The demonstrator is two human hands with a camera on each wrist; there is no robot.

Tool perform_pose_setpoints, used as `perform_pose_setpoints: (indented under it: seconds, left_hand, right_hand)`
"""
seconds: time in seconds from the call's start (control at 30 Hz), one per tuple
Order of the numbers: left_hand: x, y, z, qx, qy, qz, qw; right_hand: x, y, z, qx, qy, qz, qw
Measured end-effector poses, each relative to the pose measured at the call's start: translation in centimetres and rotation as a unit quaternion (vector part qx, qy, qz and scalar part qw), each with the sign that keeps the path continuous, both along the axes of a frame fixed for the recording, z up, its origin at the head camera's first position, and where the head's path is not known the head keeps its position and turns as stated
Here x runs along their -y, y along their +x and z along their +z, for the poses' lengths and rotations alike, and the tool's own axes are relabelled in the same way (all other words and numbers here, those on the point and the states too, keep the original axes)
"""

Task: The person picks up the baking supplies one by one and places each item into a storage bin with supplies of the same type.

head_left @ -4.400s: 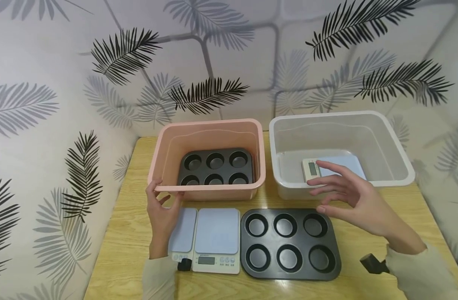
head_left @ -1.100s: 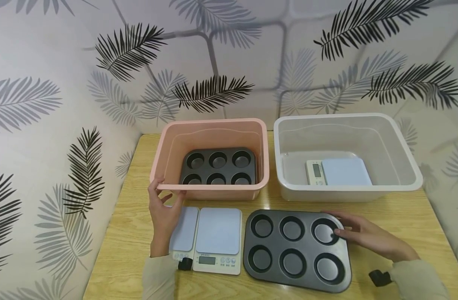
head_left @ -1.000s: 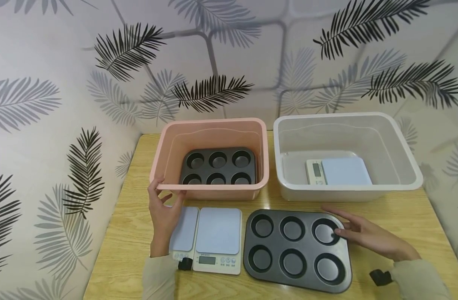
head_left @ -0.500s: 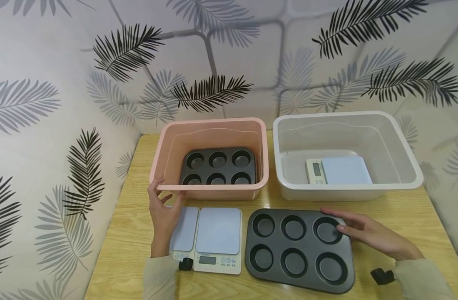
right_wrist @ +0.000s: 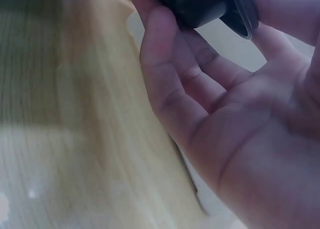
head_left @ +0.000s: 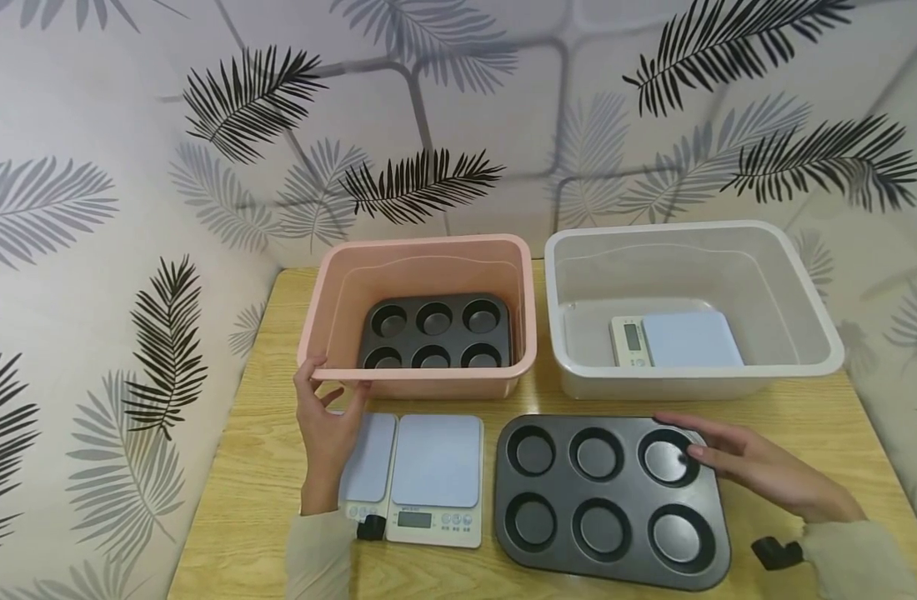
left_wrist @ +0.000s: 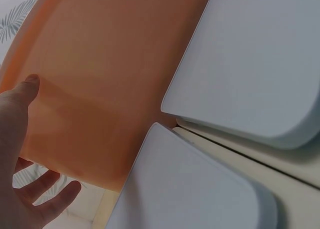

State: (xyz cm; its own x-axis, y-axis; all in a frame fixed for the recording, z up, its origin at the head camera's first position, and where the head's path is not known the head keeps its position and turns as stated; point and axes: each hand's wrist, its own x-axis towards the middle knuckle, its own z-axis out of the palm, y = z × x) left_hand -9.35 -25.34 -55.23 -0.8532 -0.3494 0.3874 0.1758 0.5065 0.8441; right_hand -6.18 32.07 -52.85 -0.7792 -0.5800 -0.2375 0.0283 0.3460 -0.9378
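Observation:
My left hand (head_left: pixel 327 425) holds the front left corner of the pink plastic bin (head_left: pixel 428 377), fingers at its side and rim. The thumb (left_wrist: pixel 25 91) lies against the bin's front wall in the left wrist view. With my right hand (head_left: pixel 762 467) I grip a dark muffin tin (head_left: pixel 631 492) by its upper right corner. That thumb is on top at the corner cup; in the right wrist view the other fingers (right_wrist: pixel 170 84) curl beneath a cup of the tin (right_wrist: pixel 200 9), above the wooden tabletop.
Inside the pink bin lies another dark muffin tin (head_left: pixel 421 340). Two kitchen scales, a right one (head_left: pixel 436 462) and a left one (head_left: pixel 368 458), lie side by side left of the held tin. A whitish bin (head_left: pixel 699 371) at the back right contains a kitchen scale (head_left: pixel 691 337).
The right hand came down from over the whitish bin to the muffin tin's corner. Hand and tin have since shifted slightly right. The left hand stays on the pink bin.

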Motion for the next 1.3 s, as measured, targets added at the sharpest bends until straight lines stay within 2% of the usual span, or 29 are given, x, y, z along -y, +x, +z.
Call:
perform_pose_setpoints:
  seconds: [0.2,0.53,0.7,0.9,1.03,1.3]
  left_hand:
    - [0.0,-0.2,0.0,0.005,-0.005,-0.002,1.0]
    - [0.0,-0.4,0.0,0.001,-0.008,-0.006,0.9999]
    - [-0.2,-0.4,-0.1,-0.007,0.001,0.0,1.0]
    - [-0.2,-0.2,-0.1,-0.018,0.012,0.002,0.9998]
    - [-0.3,-0.3,-0.2,-0.01,0.009,0.011,0.9998]
    - [-0.1,-0.3,-0.3,-0.01,-0.002,0.013,0.9999]
  right_hand:
    - [-0.2,0.0,1.3,-0.031,0.004,-0.007,0.9995]
    - [0.1,-0.1,3.6,-0.036,0.029,-0.021,0.9987]
    - [0.1,-0.6,4.8,-0.062,0.032,-0.02,0.9974]
    - [0.2,-1.0,5.8,-0.075,-0.01,-0.018,0.997]
    - [-0.1,-1.6,6.3,-0.054,-0.065,0.001,0.9964]
    - [-0.6,-3.1,8.3,-0.033,-0.095,0.015,0.9949]
